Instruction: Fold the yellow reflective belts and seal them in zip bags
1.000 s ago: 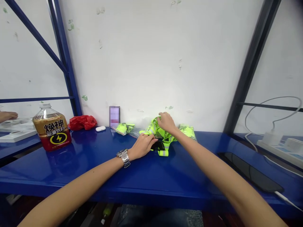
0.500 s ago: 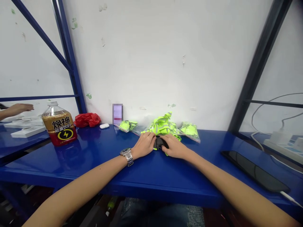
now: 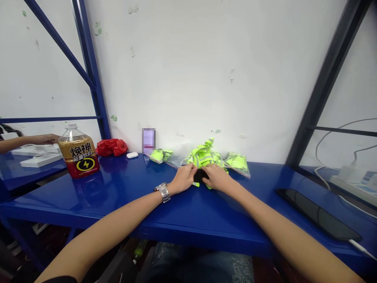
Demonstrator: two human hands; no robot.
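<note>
My left hand point(image 3: 185, 179), with a metal watch on its wrist, pinches the left side of a small black band point(image 3: 200, 175). On the band's other side, my right hand point(image 3: 218, 177) grips with thumb and curled fingers. Neon-yellow reflective straps point(image 3: 202, 155) with grey stripes lie bunched just behind the band. Yellow ends also show below both hands. My fingers partly cover the band, and how it joins the straps is hidden.
Clear bags of yellow straps point(image 3: 236, 161) point(image 3: 160, 155) flank the pile. A drink bottle point(image 3: 81, 153), a red plastic bag point(image 3: 112, 147) and a white case point(image 3: 132, 155) stand left. A black phone point(image 3: 316, 212) charges at right. Another person's hand point(image 3: 48, 138) is far left.
My hands have risen slightly and tilted the black band, with fingers more curled around it. The camera view has shifted a little left. The other person's hand has moved rightward.
</note>
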